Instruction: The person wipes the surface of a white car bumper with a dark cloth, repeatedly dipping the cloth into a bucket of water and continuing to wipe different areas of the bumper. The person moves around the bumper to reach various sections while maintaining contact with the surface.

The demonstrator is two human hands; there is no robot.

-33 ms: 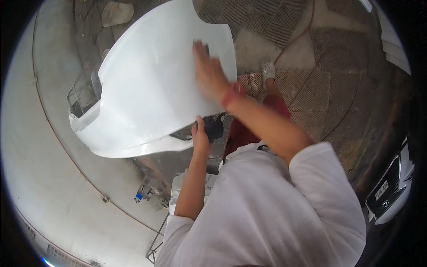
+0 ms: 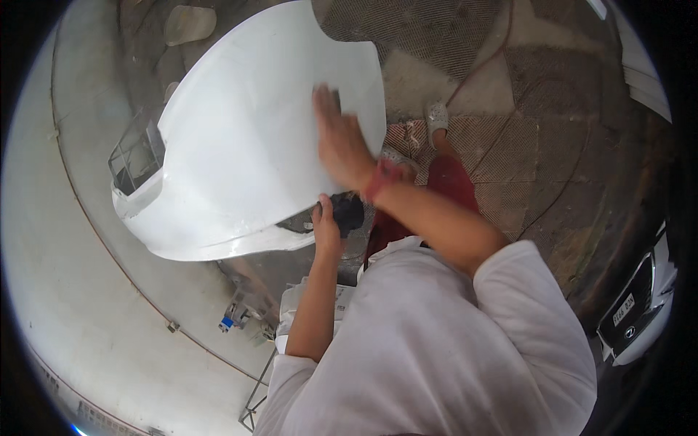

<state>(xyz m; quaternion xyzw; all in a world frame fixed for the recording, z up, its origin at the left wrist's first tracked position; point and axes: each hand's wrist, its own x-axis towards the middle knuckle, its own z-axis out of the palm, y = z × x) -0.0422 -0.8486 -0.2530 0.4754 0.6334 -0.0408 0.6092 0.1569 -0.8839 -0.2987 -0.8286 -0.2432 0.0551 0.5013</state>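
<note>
A large white curved car body panel (image 2: 240, 138) fills the upper left middle, raised above the floor. My left hand (image 2: 326, 227) grips its near edge, with the thumb on top and the fingers hidden underneath. Close beside that hand is a black piece (image 2: 349, 212) under the edge; its kind cannot be made out. My right hand (image 2: 340, 145), with a red band at the wrist, lies on the panel's right part, somewhat blurred. A small dark block (image 2: 336, 99) shows at its fingers, mostly covered by the hand, which appears to press it against the white surface.
A metal frame stand (image 2: 134, 163) shows past the panel's left end. Patterned mats (image 2: 509, 138) and a thin hose (image 2: 502, 47) lie on the floor by my shoe (image 2: 437, 115). A white car front (image 2: 640, 309) is at the right, a pale wall (image 2: 80, 291) at the left.
My right hand has slid a little toward me over the panel with the dark block. My left hand keeps its hold on the edge. My other shoe now shows beneath my right wrist.
</note>
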